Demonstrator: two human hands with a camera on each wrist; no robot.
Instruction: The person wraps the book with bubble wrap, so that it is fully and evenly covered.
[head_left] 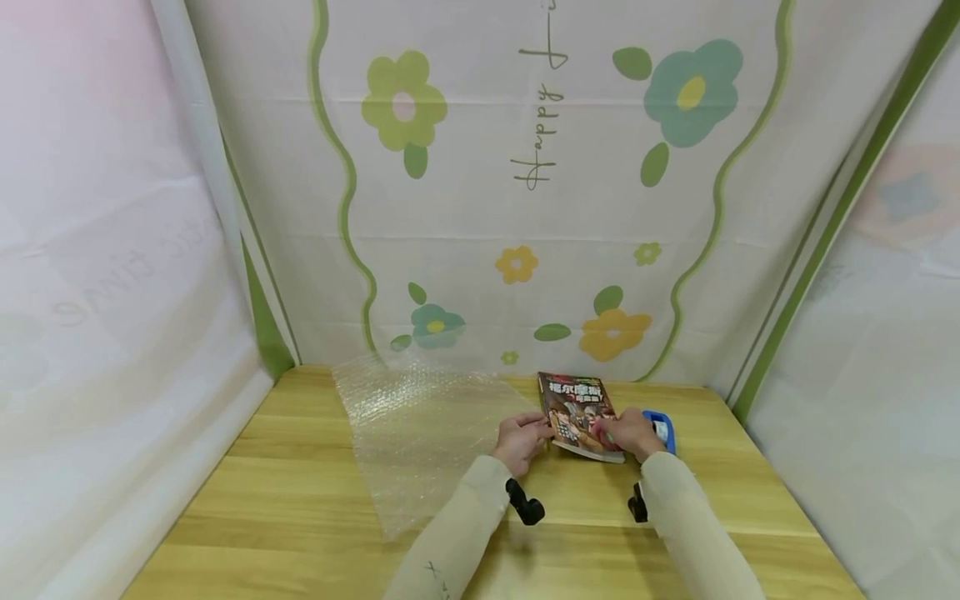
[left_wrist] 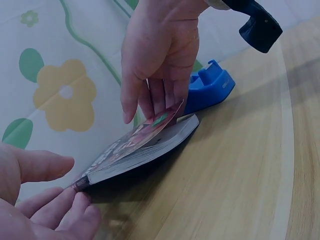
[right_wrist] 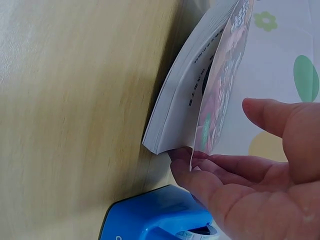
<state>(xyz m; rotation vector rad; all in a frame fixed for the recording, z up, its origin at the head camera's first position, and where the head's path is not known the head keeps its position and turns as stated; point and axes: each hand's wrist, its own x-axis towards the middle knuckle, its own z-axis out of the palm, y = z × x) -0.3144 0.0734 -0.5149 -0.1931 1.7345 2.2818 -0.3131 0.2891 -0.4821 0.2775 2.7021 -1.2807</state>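
Note:
A paperback book point(head_left: 576, 410) with a dark illustrated cover lies slightly tilted above the wooden table. At its spine is my left hand point(head_left: 519, 443); the fingertips touch the spine's lower end while the thumb point(left_wrist: 47, 166) stands apart from the cover. My right hand point(head_left: 632, 433) is at the opposite edge, its fingers point(right_wrist: 192, 182) against the loose corner of the front cover. That cover point(right_wrist: 220, 90) is lifted a little off the pages point(right_wrist: 177, 95). The right thumb point(right_wrist: 267, 112) is spread away from the book. Some right fingertips are hidden behind the cover.
Just beyond my right hand stands a blue tape dispenser point(head_left: 670, 433) with a roll in it. A sheet of clear bubble wrap point(head_left: 427, 442) is spread to the left on the wooden table point(head_left: 300, 517). Flower-printed cloth point(head_left: 465, 200) hangs behind and at both sides.

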